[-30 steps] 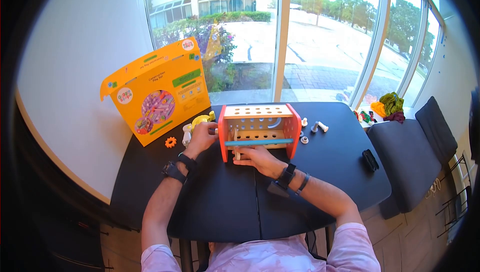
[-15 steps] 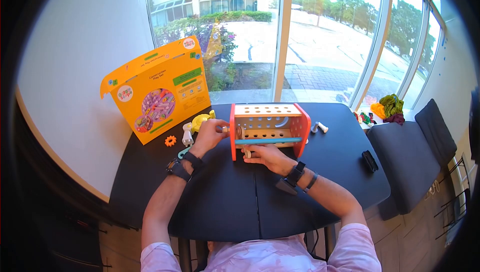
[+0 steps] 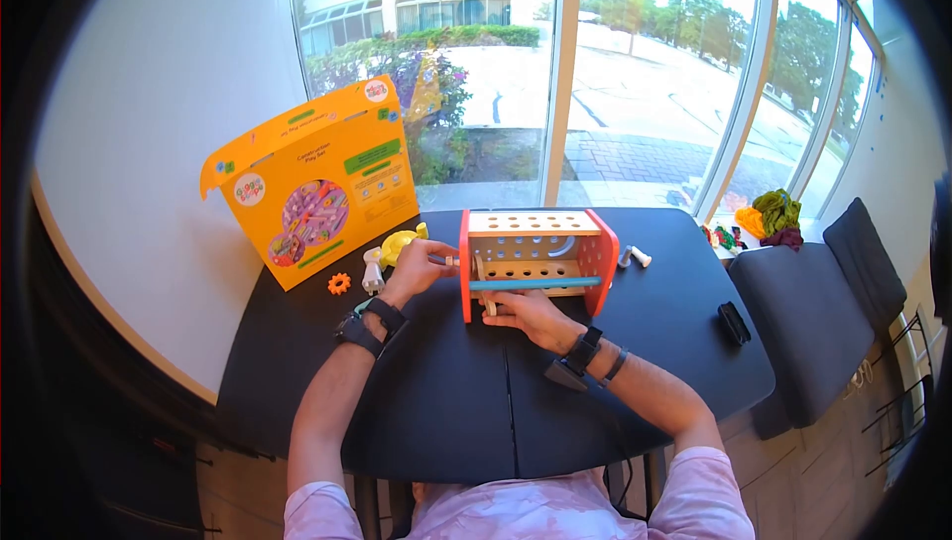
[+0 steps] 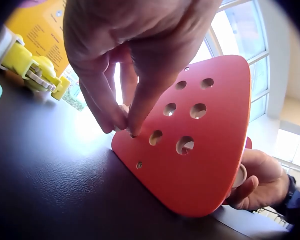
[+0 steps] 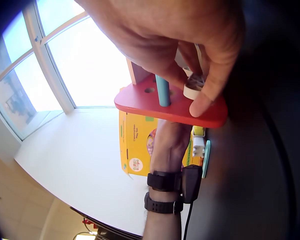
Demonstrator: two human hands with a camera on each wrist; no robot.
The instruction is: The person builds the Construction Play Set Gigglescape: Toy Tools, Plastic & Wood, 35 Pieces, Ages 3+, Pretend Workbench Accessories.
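Note:
A wooden toy toolbox (image 3: 531, 224) with red side panels and a blue bar stands on the black table between both hands. At its left red panel (image 4: 210, 170), my left hand (image 3: 417, 267) pinches a small pale peg-like piece (image 3: 452, 260), mostly hidden by the fingers in the left wrist view. My right hand (image 3: 531, 314) reaches under the blue bar (image 5: 162, 91) at the front. Its thumb and fingers pinch a pale round piece (image 5: 192, 92) with ribs inside, close to the inner face of the left panel.
An orange gear (image 3: 339, 284), a white piece (image 3: 373, 270) and a yellow toy piece (image 3: 399, 241) lie on the left, before a yellow box (image 3: 307, 183). Pale screws (image 3: 640, 257) lie right of the toolbox. A black case (image 3: 734, 321) lies near the table's right edge.
The toolbox has shifted to the right with both hands, covering some loose pieces beside it. Over the last half second, the left hand has moved only slightly at the panel.

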